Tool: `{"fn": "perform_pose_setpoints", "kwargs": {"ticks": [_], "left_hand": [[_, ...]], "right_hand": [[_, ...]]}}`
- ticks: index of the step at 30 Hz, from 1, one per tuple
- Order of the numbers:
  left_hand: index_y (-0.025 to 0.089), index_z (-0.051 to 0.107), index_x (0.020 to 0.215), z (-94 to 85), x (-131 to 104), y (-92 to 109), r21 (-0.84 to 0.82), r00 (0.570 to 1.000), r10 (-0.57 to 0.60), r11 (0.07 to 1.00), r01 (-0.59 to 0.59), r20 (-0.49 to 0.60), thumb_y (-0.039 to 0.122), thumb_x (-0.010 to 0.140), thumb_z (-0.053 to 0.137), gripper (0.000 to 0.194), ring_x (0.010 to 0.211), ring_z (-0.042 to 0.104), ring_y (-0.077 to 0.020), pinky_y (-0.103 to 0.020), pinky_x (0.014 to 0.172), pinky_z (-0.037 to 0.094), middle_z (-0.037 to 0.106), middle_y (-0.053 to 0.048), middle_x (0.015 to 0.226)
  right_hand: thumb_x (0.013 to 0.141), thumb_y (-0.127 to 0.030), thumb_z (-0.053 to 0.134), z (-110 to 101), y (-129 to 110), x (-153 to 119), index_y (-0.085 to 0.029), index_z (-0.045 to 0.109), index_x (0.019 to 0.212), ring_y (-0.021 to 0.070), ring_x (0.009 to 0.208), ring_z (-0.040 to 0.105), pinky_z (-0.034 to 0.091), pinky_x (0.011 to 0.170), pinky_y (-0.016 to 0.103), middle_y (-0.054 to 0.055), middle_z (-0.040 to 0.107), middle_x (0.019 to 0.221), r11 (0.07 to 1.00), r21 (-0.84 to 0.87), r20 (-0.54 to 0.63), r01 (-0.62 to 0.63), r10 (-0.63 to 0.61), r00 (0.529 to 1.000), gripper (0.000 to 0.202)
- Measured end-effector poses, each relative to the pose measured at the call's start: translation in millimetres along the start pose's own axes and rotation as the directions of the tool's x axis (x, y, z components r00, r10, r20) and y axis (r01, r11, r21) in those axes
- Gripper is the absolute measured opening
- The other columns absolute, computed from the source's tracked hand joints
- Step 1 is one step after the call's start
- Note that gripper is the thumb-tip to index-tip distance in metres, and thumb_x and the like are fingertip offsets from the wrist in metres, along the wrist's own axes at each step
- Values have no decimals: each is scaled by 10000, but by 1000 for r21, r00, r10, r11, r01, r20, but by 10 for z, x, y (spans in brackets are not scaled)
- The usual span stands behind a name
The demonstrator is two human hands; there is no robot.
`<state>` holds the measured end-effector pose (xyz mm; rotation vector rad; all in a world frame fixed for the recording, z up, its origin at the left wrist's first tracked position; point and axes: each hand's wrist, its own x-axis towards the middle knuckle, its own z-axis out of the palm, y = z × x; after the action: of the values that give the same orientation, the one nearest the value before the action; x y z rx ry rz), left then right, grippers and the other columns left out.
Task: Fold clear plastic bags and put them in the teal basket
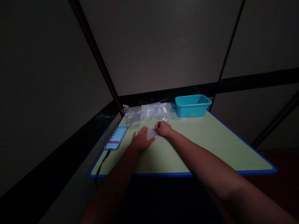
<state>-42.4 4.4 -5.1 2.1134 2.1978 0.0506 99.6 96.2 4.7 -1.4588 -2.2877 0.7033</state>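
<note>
A small translucent plastic piece (151, 133) lies on the pale green table (210, 140) between my hands. My left hand (142, 140) rests on its left part, palm down, with the fingers spread. At the right end of the piece, my right hand (163, 128) is closed, thumb and fingers pinched at its edge. Behind both hands, several clear plastic bags (151, 111) lie in a loose, crumpled pile along the back of the table.
A turquoise bin (192, 107) stands at the back right, beside the bags. At the left edge lies a phone-like device (116, 137), its screen blurred out, with a dark strap (101, 165) hanging over the edge. A wall rises behind the table.
</note>
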Motion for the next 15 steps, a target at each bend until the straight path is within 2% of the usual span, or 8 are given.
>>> {"fn": "perform_pose_setpoints", "kwargs": {"ticks": [7,12,15], "left_hand": [[188,114,1455,-23,-20,26,-3,1000,-11,1000,11,4,705,812,199,829,1400,55,-241,-522,1089,107,53,-79,1521],[160,97,1454,-21,-20,29,1,1000,-16,1000,16,-5,715,802,204,863,1401,37,-237,-516,1094,107,21,-86,1522],[152,90,1455,-11,-13,20,18,1000,-11,1000,11,2,715,803,200,868,1400,27,-248,-513,1093,111,18,-93,1522]], "right_hand": [[779,-302,548,32,26,15,-212,636,842,195,872,589,390,722,286,45,679,917,1000,-19,-74,14,-15,997,141],[794,-297,537,66,46,54,-191,606,850,170,796,587,393,672,261,44,668,879,1000,26,-79,8,-6,997,139],[784,-296,569,70,53,50,-195,585,932,154,745,577,399,657,252,29,662,843,996,83,-96,41,-33,995,180]]}}
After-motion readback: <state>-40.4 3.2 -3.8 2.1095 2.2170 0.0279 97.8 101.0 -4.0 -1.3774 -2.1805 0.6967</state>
